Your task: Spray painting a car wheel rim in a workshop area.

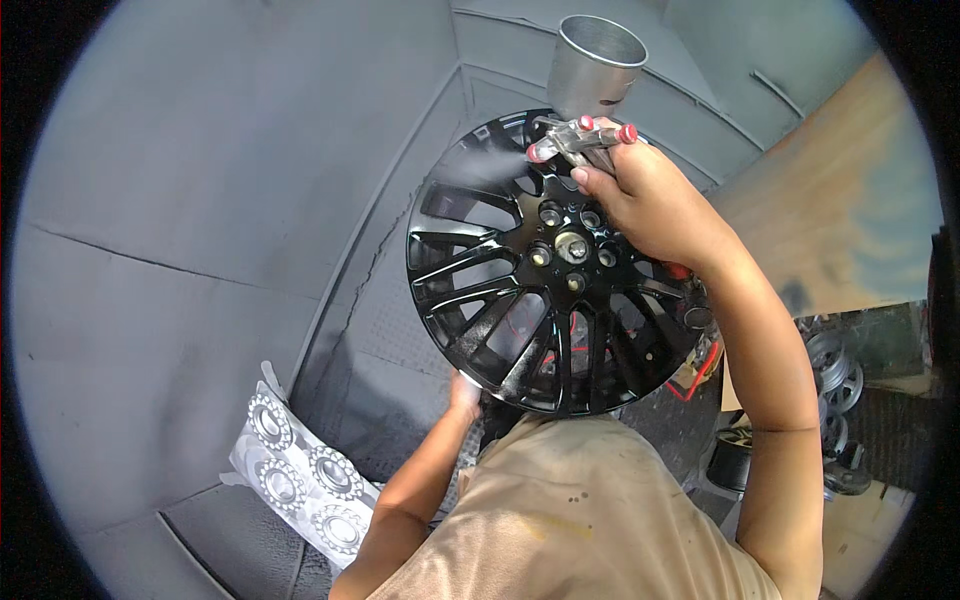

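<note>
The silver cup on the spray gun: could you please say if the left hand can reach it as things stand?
Probably not: the left hand is at the lower left edge of the black wheel, which lies between it and the silver cup on the spray gun in the right hand.

The shirt (610, 500) is tan, with a few small dark spots (580, 497) and a faint yellow smear (560, 528); the arms (775, 370) and hands (655, 205) are bare.

Wheel (572, 247) in the middle, right hand (645, 195) with spray gun (572, 143) at the wheel's far side
Cup (582, 85) on the gun, left hand (465, 394) at the wheel's near-left edge, sheet (309, 503) near left, other wheels (828, 360) right
</note>
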`<act>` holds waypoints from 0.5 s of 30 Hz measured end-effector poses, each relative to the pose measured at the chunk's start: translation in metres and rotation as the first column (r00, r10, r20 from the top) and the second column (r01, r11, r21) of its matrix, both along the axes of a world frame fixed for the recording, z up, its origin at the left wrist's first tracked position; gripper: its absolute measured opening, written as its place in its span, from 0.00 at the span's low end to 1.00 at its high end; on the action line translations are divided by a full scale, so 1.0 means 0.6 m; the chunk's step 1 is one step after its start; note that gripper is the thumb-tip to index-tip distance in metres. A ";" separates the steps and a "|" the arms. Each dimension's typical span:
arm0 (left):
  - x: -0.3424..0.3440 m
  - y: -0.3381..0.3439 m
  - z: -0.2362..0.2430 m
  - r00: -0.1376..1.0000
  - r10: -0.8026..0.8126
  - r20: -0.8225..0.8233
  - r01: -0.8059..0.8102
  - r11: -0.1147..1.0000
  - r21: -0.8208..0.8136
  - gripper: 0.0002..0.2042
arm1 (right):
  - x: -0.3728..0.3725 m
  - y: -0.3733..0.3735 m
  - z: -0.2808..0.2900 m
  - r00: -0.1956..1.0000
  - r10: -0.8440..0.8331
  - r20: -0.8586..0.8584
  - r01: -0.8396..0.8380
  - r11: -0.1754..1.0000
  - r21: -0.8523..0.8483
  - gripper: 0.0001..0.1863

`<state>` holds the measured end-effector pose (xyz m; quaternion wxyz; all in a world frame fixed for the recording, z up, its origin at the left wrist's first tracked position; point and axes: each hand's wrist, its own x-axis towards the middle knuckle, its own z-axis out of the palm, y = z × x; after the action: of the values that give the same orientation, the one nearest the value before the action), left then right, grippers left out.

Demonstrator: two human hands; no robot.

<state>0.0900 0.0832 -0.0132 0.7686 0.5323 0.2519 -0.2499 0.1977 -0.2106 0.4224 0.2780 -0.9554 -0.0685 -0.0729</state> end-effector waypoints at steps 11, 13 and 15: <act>-0.053 -0.010 -0.059 0.997 -0.071 -0.041 0.070 0.997 -0.017 0.20 | 0.016 -0.017 -0.037 0.982 0.003 0.188 0.000 1.000 -0.020 0.14; -0.064 -0.008 -0.073 0.999 -0.047 -0.022 0.045 0.996 -0.082 0.19 | 0.011 -0.012 -0.020 0.996 0.003 0.085 0.002 0.998 -0.063 0.13; -0.072 -0.005 -0.090 0.992 -0.121 0.034 0.121 0.993 0.003 0.19 | 0.011 -0.009 -0.015 1.000 -0.006 -0.019 0.004 0.994 -0.107 0.14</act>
<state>0.0466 0.0801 -0.0671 0.7559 0.5512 0.2063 -0.2868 0.2042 -0.2161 0.4136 0.2269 -0.9697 -0.0671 -0.0607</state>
